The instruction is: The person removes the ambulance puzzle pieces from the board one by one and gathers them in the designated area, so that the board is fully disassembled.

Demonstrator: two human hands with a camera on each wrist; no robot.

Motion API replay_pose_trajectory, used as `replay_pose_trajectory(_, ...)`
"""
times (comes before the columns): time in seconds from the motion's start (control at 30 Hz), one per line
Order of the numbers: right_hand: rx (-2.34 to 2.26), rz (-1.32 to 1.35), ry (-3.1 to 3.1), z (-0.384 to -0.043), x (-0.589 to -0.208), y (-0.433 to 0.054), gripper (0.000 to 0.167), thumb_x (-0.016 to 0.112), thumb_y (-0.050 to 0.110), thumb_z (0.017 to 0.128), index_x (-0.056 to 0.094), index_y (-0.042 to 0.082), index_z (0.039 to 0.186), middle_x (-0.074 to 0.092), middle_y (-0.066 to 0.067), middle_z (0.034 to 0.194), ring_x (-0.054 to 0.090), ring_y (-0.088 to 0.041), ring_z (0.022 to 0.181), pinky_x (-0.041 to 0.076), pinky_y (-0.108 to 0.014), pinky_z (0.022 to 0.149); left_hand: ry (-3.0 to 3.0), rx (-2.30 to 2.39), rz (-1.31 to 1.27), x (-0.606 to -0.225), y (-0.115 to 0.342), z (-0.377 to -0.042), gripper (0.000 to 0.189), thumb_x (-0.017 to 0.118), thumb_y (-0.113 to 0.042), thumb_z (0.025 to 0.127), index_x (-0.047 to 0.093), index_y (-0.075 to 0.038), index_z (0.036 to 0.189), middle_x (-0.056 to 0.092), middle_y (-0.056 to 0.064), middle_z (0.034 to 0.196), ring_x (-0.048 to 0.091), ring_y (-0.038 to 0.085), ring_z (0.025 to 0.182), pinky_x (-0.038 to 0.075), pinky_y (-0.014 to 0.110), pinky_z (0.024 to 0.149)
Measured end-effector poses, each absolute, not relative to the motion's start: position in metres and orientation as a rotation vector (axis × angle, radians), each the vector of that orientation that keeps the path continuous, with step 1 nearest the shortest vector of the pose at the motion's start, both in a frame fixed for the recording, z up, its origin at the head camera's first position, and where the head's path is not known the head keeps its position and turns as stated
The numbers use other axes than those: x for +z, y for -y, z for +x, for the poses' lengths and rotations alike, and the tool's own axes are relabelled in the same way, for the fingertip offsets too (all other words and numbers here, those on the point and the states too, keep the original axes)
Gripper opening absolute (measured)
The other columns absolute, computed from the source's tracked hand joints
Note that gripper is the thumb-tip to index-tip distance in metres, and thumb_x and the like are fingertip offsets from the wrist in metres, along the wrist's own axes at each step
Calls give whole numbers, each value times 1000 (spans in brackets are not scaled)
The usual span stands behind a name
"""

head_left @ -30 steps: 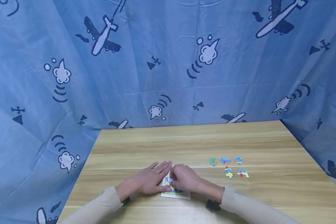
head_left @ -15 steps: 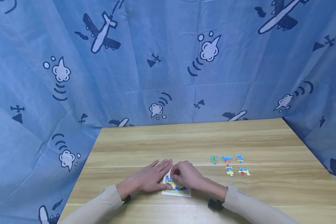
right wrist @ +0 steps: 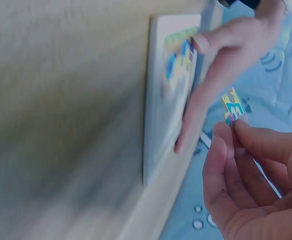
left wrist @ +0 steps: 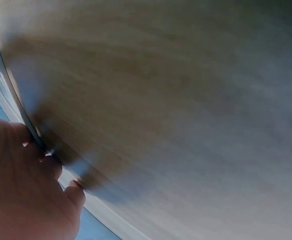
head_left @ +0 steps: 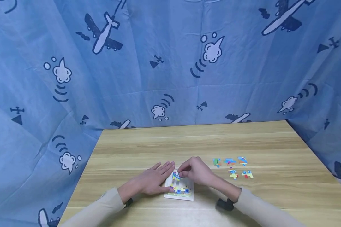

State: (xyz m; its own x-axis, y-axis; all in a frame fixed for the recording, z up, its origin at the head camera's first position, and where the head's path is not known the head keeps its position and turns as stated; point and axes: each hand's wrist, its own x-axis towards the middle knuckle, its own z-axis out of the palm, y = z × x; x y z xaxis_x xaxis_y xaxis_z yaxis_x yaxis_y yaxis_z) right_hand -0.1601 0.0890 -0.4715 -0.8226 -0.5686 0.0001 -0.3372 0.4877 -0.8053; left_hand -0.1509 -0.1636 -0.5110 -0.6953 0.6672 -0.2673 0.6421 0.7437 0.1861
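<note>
A white-framed jigsaw puzzle board (head_left: 178, 198) lies near the middle front of the table, with assembled pieces (head_left: 182, 190) along its lower part. My left hand (head_left: 152, 182) rests flat at the board's left edge, fingers extended and thumb lying over the board. Between thumb and fingertips, my right hand (head_left: 198, 171) pinches a puzzle piece (right wrist: 234, 106), yellow, teal and white, raised over the board's upper part. The left wrist view shows only part of the left hand (left wrist: 31, 185) along the board's edge.
Several loose puzzle pieces (head_left: 230, 161) lie on the wooden table (head_left: 147, 143) to the right of the board, in two rough rows. A blue curtain (head_left: 176, 72) with airplane prints hangs behind the table and along its sides.
My right hand has lifted up and to the right from the board with the puzzle piece, uncovering more of the board. My left hand stays in place on it.
</note>
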Motion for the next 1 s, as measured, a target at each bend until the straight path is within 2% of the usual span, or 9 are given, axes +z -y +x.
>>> replay_pose_trajectory(0.3, -1274, -751, -2533, -169, -458, -123, 10, 78, 3, 92, 85, 9, 94, 83, -4, 94, 75, -6, 78, 59, -20, 67, -2638, 86, 1008, -511, 163, -151, 100, 30, -83, 99, 9, -17, 171, 7, -3, 180, 9, 15, 167, 14, 46, 137)
replay_pose_trajectory(0.57, -1232, -642, -2598, -171, -454, -161, 11, 77, 3, 92, 84, 11, 92, 82, -2, 90, 75, -16, 80, 53, -20, 64, -2646, 68, 1026, -512, 163, -149, 99, 29, -82, 100, 8, -16, 171, 6, -2, 180, 9, 16, 167, 14, 46, 137)
replay_pose_trajectory(0.83, -1158, -543, -2632, -176, -458, -198, 13, 76, 3, 92, 83, 13, 89, 81, 0, 90, 68, -8, 78, 52, -22, 64, -2642, 87, 1026, -510, 164, -148, 99, 30, -81, 100, 8, -16, 171, 6, -2, 180, 9, 16, 167, 13, 46, 137)
replay_pose_trajectory(1.0, -1135, -531, -2614, -177, -461, -219, 13, 73, 2, 93, 83, 11, 90, 80, -1, 90, 66, -12, 76, 51, -23, 63, -2643, 87, 1026, -510, 163, -148, 99, 31, -81, 100, 8, -16, 171, 7, -2, 180, 10, 17, 167, 13, 46, 137)
